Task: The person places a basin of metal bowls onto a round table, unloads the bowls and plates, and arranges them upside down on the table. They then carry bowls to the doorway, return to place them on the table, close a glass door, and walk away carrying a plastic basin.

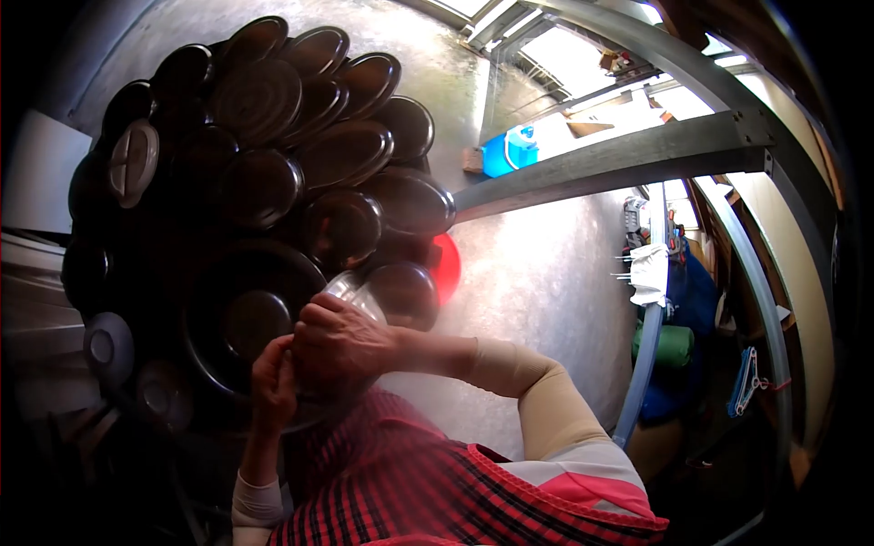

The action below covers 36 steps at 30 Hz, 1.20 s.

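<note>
My right hand [339, 338] is closed, its fingers curled, over a pale shiny curved rim [357, 293] that looks like part of a bowl. Most of that piece is hidden behind the hand. Just left of it, my left hand [273, 380] has its fingers pressed together; what they hold, if anything, is too dark to make out. Below both hands lies a wide dark basin [202, 350] with a round, lighter area inside. A dark round dish [401, 296] stands right beside my right hand.
Many dark oval and round dishes [346, 153] are heaped beyond the basin. A light oval dish [134, 164] and pale bowls [108, 348] lie at the left. A red round object [445, 268] shows behind the dishes. A metal beam [610, 168] crosses near a blue container [510, 152].
</note>
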Available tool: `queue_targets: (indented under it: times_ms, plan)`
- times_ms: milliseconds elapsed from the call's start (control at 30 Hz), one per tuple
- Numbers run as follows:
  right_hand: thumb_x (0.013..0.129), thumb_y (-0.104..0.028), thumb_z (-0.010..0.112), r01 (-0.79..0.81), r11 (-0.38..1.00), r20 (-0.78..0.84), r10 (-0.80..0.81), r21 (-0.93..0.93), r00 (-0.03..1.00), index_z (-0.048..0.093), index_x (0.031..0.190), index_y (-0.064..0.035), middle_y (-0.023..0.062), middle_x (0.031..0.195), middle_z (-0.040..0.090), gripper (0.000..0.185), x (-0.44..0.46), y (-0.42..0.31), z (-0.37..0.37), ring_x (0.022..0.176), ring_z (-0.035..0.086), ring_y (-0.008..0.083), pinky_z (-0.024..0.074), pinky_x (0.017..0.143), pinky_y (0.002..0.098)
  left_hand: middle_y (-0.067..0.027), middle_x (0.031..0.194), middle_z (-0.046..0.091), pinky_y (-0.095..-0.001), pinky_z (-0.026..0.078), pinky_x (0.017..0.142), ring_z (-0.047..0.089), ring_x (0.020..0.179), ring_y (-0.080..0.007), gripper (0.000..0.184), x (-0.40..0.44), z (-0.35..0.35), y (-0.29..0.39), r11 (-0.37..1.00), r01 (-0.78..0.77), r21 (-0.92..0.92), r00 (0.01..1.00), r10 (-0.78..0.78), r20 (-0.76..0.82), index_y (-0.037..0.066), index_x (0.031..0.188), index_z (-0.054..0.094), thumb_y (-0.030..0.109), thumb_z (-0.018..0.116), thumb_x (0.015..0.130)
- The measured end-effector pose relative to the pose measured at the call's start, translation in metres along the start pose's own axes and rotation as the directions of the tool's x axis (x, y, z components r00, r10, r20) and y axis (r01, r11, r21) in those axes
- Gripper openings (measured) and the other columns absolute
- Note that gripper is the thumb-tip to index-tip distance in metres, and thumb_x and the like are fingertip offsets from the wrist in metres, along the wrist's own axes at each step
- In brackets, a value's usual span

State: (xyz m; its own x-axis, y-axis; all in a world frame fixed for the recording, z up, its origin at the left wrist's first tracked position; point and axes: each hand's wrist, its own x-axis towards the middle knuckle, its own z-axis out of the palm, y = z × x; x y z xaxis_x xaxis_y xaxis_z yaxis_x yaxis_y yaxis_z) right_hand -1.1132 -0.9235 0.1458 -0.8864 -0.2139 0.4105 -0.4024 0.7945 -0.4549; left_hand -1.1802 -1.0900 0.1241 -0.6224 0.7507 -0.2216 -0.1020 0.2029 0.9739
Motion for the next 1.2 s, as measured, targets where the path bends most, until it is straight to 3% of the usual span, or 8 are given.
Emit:
queue_targets:
  times_ms: [233,367,567,700,800,900,1033,1200]
  plan:
    - [0.067,-0.017,0.060,-0.082,0.978,0.218,0.039,0.192,0.975,0.052,0.073,-0.0084,0.0049,0.071,0.044,0.013,-0.019,-0.031,-0.035,0.064,0.047,0.0187,0.0398,0.056,0.0311,-0.0072,0.086,0.060,-0.0251,0.043,0.071,0.055,0.080,-0.0134,0.020,0.010,-0.050,0.001,0.993,-0.009,0.115,0.945,0.046,-0.323,0.001,0.098,0.055,0.011,0.041,0.088]
    - [0.077,-0.014,0.058,-0.248,0.923,-0.011,0.263,0.294,0.965,0.046,0.076,-0.0038,0.0071,0.065,0.049,0.016,-0.048,-0.024,-0.048,0.053,0.049,0.0170,0.0402,0.047,0.0296,-0.0036,0.095,0.058,-0.0229,0.039,0.080,0.052,0.090,-0.0116,0.022,-0.011,-0.101,-0.011,0.965,-0.039,-0.260,0.834,-0.112,-0.540,0.001,0.104,0.054,0.012,0.043,0.089]
    - [0.086,-0.025,0.047,-0.850,0.475,-0.302,0.864,0.226,0.403,0.049,0.082,-0.0020,0.0088,0.077,0.050,0.023,-0.001,0.009,-0.057,0.069,0.048,0.0191,0.0403,0.063,0.0305,-0.0095,0.113,0.052,-0.0321,0.036,0.092,0.048,0.105,-0.0196,0.030,-0.077,-0.201,-0.071,0.772,-0.244,-0.586,0.599,-0.355,-0.718,0.000,0.114,0.050,0.016,0.043,0.088]
    - [0.078,-0.021,0.054,-0.591,0.802,-0.171,0.572,-0.093,0.802,0.056,0.095,-0.0016,0.0128,0.095,0.057,0.026,0.049,0.073,-0.007,0.090,0.055,0.0288,0.0448,0.078,0.0373,-0.0124,0.118,0.049,-0.0365,0.036,0.094,0.046,0.109,-0.0228,0.033,-0.120,-0.240,-0.092,0.695,-0.343,-0.632,0.545,-0.401,-0.736,0.000,0.116,0.048,0.016,0.044,0.087]
    - [0.085,-0.013,0.042,-0.698,0.561,-0.032,0.789,0.446,0.613,0.052,0.096,-0.0053,0.0095,0.093,0.057,0.017,0.052,0.151,0.096,0.088,0.055,0.0262,0.0461,0.079,0.0413,-0.0131,0.116,0.050,-0.0373,0.038,0.093,0.048,0.106,-0.0222,0.032,-0.131,-0.248,-0.096,0.604,-0.378,-0.701,0.473,-0.525,-0.708,0.000,0.114,0.049,0.016,0.045,0.086]
    - [0.089,-0.013,0.037,-0.589,0.519,0.015,0.742,0.620,0.670,0.050,0.093,-0.0059,0.0100,0.091,0.056,0.015,0.085,0.191,0.167,0.086,0.055,0.0261,0.0457,0.081,0.0423,-0.0132,0.114,0.051,-0.0391,0.041,0.091,0.050,0.103,-0.0231,0.030,-0.110,-0.237,-0.066,0.519,-0.418,-0.745,0.367,-0.654,-0.661,0.000,0.112,0.050,0.014,0.048,0.085]
    - [0.088,-0.024,0.042,-0.185,-0.411,0.446,0.864,0.892,0.232,0.045,0.099,-0.0070,0.0117,0.100,0.052,0.021,0.177,0.156,0.177,0.086,0.055,0.0251,0.0475,0.079,0.0393,-0.0148,0.116,0.049,-0.0409,0.041,0.090,0.046,0.108,-0.0252,0.035,-0.131,-0.256,-0.149,0.403,-0.469,-0.786,0.523,-0.591,-0.614,-0.001,0.114,0.047,0.016,0.050,0.083]
    - [0.090,-0.017,0.035,-0.281,-0.258,0.324,0.920,0.924,0.221,0.049,0.092,-0.0105,0.0081,0.084,0.056,0.016,0.161,0.227,0.228,0.076,0.055,0.0262,0.0484,0.073,0.0433,-0.0155,0.115,0.050,-0.0451,0.045,0.085,0.050,0.103,-0.0284,0.039,-0.057,-0.279,-0.176,0.143,-0.542,-0.828,0.693,-0.482,-0.536,0.000,0.114,0.046,0.008,0.056,0.077]
